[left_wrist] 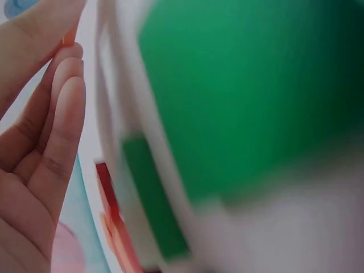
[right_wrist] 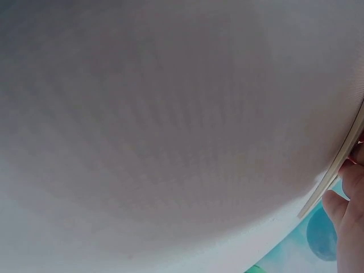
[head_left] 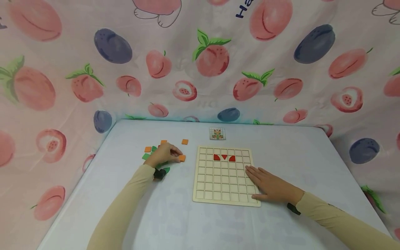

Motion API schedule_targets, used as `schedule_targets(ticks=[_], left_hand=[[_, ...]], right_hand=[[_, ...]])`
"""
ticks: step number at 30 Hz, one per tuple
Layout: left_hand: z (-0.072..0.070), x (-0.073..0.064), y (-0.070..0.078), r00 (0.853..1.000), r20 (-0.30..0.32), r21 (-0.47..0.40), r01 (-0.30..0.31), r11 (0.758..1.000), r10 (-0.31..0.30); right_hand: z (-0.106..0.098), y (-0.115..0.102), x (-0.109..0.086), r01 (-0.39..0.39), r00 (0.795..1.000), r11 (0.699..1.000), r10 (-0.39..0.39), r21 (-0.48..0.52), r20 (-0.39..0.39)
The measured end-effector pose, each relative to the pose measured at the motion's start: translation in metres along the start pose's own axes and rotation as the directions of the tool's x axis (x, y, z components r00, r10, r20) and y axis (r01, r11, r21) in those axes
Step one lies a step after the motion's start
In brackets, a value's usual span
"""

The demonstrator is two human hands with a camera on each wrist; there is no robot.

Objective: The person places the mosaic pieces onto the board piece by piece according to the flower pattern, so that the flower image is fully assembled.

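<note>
My left hand (head_left: 164,154) pinches an orange square tile (head_left: 182,158) between thumb and fingertips, to the left of a pale wooden grid board (head_left: 208,198). A sliver of the orange tile (left_wrist: 69,37) shows between the fingers in the left wrist view. Three red pieces sit in one row near the board's top: a triangle (head_left: 224,157) between two pieces with a curved side. With fingers extended, my right hand (head_left: 275,185) rests on the board's right edge. The right wrist view catches only part of that hand (right_wrist: 350,199) at the board's edge.
Around and beneath the left hand lie loose green tiles (head_left: 146,156) and orange tiles (head_left: 148,149), some hidden by it. Another orange tile (head_left: 185,141) lies apart, farther back. A small card with a coloured grid pattern (head_left: 217,133) lies behind the board. Fruit-printed cloth (head_left: 212,86) hangs behind the table.
</note>
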State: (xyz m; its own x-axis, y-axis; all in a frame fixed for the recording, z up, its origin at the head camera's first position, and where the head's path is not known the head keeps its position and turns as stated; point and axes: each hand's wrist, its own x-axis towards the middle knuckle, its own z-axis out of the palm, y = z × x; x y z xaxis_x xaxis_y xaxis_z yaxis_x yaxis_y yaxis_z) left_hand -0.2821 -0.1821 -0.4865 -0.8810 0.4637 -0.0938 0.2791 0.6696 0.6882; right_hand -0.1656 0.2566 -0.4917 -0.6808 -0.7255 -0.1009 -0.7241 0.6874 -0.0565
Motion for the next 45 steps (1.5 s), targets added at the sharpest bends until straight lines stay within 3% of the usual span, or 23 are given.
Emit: schedule_targets(ticks=[8, 15, 18, 29, 34, 39, 45], left_hand=[[0.017, 0.01, 0.03, 0.999, 0.024, 0.0, -0.039, 0.999, 0.039], [0.043, 0.016, 0.059, 1.0, -0.002, -0.025, -0.025, 0.999, 0.025], [0.053, 0.021, 0.066, 0.999, -0.017, -0.032, -0.047, 0.998, 0.047], [0.078, 0.037, 0.086, 0.996, -0.035, -0.073, -0.084, 0.994, 0.081], [0.083, 0.04, 0.092, 0.998, -0.018, -0.099, -0.065, 0.993, 0.064], [0.088, 0.043, 0.096, 0.999, 0.01, -0.075, -0.04, 0.996, 0.041], [0.092, 0.045, 0.097, 0.998, 0.006, -0.022, -0.055, 0.998, 0.055]], right_hand=[[0.002, 0.002, 0.0, 0.01, 1.0, 1.0, -0.011, -0.024, -0.012], [0.003, 0.002, 0.0, 0.004, 1.0, 1.0, -0.004, -0.03, -0.009], [0.002, 0.002, -0.001, -0.005, 1.0, 1.0, 0.005, -0.021, 0.001], [0.001, 0.001, 0.0, -0.002, 1.0, 1.0, 0.002, -0.026, 0.0], [0.001, 0.001, 0.0, 0.005, 1.0, 0.999, -0.005, -0.032, -0.006], [-0.001, 0.0, 0.0, 0.003, 1.0, 0.999, -0.003, -0.032, 0.002], [-0.003, -0.001, 0.0, -0.008, 1.0, 1.0, 0.009, -0.019, 0.018]])
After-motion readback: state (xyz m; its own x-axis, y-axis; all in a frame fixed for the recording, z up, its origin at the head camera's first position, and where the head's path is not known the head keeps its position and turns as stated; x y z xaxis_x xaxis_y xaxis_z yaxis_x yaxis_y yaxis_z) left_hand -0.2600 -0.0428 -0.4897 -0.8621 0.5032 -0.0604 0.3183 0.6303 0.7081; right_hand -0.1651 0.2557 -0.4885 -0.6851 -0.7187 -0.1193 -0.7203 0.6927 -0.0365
